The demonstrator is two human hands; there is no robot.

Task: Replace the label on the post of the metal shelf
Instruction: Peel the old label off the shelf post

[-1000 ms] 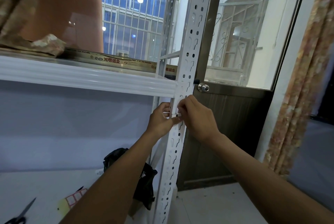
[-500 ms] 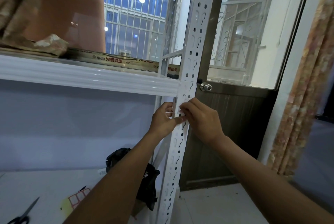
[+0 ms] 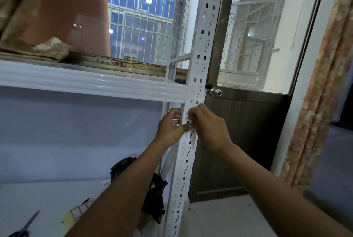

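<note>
Left hand (image 3: 169,128), right hand (image 3: 209,128) barely shifted; both pinching small label (image 3: 185,120) at post (image 3: 200,45) front edge, under shelf beam (image 3: 91,83).

Post (image 3: 193,76): white painted metal, smooth, slight sheen, punched holes. Shelf beam (image 3: 91,83): same white metal, ribbed, glossier. Label (image 3: 184,120): thin white strip, paper-like, finish too small to tell. Door knob (image 3: 215,91): polished metal, shiny. Door panel (image 3: 248,131): dark wood-grain, matt. Pane (image 3: 257,36): clear glass, reflective. Curtain (image 3: 324,83): patterned cloth, matt. Bag (image 3: 154,194): black, crinkled, thin plastic look. Scissors (image 3: 24,225): dark metal blade. Sticker sheet (image 3: 80,210): paper, slightly glossy. Floor (image 3: 229,217): pale tile, smooth.
</note>
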